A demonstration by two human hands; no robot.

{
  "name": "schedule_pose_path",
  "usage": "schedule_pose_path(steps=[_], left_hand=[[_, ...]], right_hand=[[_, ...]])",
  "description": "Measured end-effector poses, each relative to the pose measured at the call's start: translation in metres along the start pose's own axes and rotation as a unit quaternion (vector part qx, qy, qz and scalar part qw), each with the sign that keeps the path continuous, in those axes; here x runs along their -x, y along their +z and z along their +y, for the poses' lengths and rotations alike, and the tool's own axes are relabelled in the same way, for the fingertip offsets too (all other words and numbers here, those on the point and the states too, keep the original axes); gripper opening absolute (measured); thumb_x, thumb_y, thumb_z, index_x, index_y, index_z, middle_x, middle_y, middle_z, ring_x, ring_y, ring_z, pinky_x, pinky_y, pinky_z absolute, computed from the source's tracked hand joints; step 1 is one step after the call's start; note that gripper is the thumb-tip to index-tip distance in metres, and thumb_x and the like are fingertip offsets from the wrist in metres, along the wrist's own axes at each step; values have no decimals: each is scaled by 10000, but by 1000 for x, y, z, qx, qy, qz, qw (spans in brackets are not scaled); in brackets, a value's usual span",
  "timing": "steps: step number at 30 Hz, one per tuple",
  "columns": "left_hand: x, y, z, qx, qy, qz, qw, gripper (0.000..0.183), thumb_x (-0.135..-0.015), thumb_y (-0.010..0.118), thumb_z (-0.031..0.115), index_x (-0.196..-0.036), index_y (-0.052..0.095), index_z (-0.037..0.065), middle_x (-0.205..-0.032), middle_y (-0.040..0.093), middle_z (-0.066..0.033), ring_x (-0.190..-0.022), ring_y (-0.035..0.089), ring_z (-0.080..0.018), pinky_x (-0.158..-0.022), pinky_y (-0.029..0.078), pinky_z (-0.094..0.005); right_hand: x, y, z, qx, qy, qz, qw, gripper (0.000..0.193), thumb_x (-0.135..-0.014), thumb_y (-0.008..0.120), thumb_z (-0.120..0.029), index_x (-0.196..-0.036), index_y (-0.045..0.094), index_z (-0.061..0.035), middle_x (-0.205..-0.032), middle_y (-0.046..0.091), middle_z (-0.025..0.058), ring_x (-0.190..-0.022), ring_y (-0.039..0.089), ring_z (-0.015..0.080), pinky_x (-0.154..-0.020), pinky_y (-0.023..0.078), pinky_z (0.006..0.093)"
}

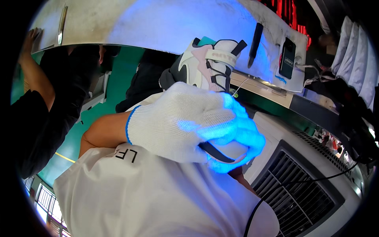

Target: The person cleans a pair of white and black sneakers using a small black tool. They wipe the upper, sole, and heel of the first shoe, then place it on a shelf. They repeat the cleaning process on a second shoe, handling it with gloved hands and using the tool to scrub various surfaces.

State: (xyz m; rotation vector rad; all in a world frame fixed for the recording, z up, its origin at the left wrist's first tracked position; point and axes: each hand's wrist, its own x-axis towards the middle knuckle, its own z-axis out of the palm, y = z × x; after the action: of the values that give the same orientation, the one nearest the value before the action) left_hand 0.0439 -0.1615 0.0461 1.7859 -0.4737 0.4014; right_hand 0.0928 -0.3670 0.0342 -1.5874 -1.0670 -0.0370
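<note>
White, pink and black strapped sneaker [207,65] runs roughly 12-to-6, mostly 1 o'clock from the white-knit-gloved left hand [181,124] curled on it; blue-lit gloved right hand [252,145]'s grip? Can't tell.

Left glove [169,124]: white ribbed knit, blue cuff edge
Right glove [256,140]: glows blue, base colour probably white
Shoe [202,66]: white, pink and black patches, teal inside
Shirt [138,193]: white, black lettering
Table [158,23]: off-white, blue wash
Floor [125,71]: green, yellow stripe [65,157]
Phone [288,58]: black
</note>
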Motion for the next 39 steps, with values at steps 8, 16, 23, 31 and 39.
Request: schedule_pose_path(steps=[8, 16, 23, 31, 39], left_hand=[[3, 27, -9, -8, -11, -5, 1000, 493, -699, 947, 374, -1016, 649, 143, -957, 577, -57, -813, 663, -298, -636, 538, -396], [-2, 38, -11, -53, 41, -22, 997, 433, -693, 904, 292, -1036, 668, 174, -1029, 622, -50, -856, 699, -253, -600, 523, -390], [0, 38, -13, -33, 36, -14, 999, 429, -689, 935, 244, -1052, 710, 196, -969, 636, -21, -794, 694, -256, -586, 517, -386], [5, 32, -11, -23, 28, 8, 999, 459, -667, 934, 214, -1064, 703, 210, -1043, 662, -21, -858, 712, -277, -627, 560, -375], [0, 20, -18, -40, 34, 2, 999, 337, -752, 865, 251, -994, 669, 122, -1025, 664, -89, -856, 716, -294, -663, 579, -383]], right_hand=[[16, -14, 4, -1, 1, 4, 1000, 698, -750, 983, -371, -1212, 592, -22, -1341, 699, 296, -1325, 664, 508, -1150, 496, 655], [35, -20, 9, 37, 44, 35, 998, 685, -727, 992, -327, -1189, 578, -38, -1361, 688, 298, -1356, 647, 516, -1176, 477, 665], [21, -32, -4, -145, 148, 7, 978, 456, -752, 835, -51, -1169, 651, -42, -1398, 714, 303, -1448, 592, 510, -1265, 368, 663], [14, -45, -12, -165, 184, -39, 968, 472, -828, 857, -117, -1256, 748, 50, -1446, 688, 328, -1438, 602, 516, -1236, 410, 656], [-16, -31, -20, -10, 121, -33, 992, 567, -731, 907, -78, -1261, 752, 53, -1384, 730, 283, -1318, 697, 458, -1151, 509, 609]])
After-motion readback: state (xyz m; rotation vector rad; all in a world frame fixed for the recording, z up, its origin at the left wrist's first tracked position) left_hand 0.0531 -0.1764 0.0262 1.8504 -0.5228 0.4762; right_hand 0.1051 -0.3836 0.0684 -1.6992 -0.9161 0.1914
